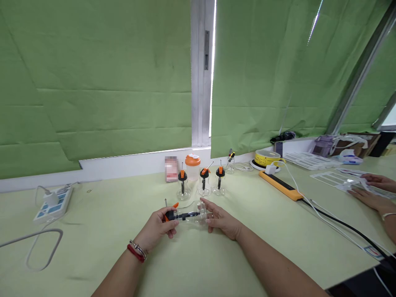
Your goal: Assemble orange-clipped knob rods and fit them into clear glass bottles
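Observation:
A clear glass bottle (pixel 192 211) lies on its side in the air between my two hands, above the table. Its black-and-orange top points left, and a dark rod runs along its inside. The fingers of my left hand (pixel 163 222) are wrapped round the top, with a thin metal stem sticking up beside them. At the other end, my right hand (pixel 222 219) grips the wide base. Just beyond stand three similar bottles with black-and-orange tops: a left one (pixel 183 190), a middle one (pixel 204 187) and a right one (pixel 219 186).
Behind the bottles are an orange-lidded cup (pixel 192 165) and a blurred box (pixel 171 169). A white power strip (pixel 54 204) lies left; an orange power strip (pixel 280 185) with trailing cables lies right, near a yellow container (pixel 267 158). Another person's hands (pixel 369 198) handle white sheets far right.

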The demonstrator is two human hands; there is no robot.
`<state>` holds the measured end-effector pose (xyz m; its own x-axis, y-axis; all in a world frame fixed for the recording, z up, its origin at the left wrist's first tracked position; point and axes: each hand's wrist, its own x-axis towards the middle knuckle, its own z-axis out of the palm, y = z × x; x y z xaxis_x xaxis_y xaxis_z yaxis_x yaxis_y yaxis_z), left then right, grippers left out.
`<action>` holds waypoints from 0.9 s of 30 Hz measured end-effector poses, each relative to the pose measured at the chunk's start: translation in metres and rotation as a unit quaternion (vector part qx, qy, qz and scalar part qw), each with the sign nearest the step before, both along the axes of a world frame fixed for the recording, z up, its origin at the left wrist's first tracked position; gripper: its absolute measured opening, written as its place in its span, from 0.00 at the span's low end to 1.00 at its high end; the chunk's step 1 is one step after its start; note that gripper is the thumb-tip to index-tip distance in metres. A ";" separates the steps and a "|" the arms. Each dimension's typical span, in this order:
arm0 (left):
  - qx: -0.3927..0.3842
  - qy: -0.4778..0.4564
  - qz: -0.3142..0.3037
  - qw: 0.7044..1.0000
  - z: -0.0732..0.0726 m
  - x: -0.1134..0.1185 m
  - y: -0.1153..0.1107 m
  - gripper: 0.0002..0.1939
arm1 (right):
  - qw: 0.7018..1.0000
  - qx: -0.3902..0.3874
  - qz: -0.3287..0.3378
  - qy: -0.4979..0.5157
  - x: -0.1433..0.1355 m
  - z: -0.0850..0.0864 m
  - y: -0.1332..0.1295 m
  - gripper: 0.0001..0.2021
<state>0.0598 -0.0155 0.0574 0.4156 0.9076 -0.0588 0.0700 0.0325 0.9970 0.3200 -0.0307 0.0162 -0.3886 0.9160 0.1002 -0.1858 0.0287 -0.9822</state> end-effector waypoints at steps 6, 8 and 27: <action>-0.004 0.000 -0.006 1.000 0.000 0.002 -0.001 0.28 | 1.000 -0.015 -0.004 -0.008 0.000 -0.002 0.002 0.36; -0.005 -0.001 -0.008 1.000 0.001 0.003 -0.002 0.28 | 1.000 -0.016 -0.004 -0.010 0.000 -0.003 0.003 0.34; -0.007 -0.004 -0.009 1.000 -0.001 0.002 -0.001 0.29 | 1.000 -0.003 0.003 -0.005 0.000 -0.003 0.002 0.38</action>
<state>0.0618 -0.0164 0.0568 0.4330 0.8989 -0.0674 0.0629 0.0444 0.9970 0.3201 -0.0287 0.0130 -0.3947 0.9144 0.0904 -0.1754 0.0217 -0.9843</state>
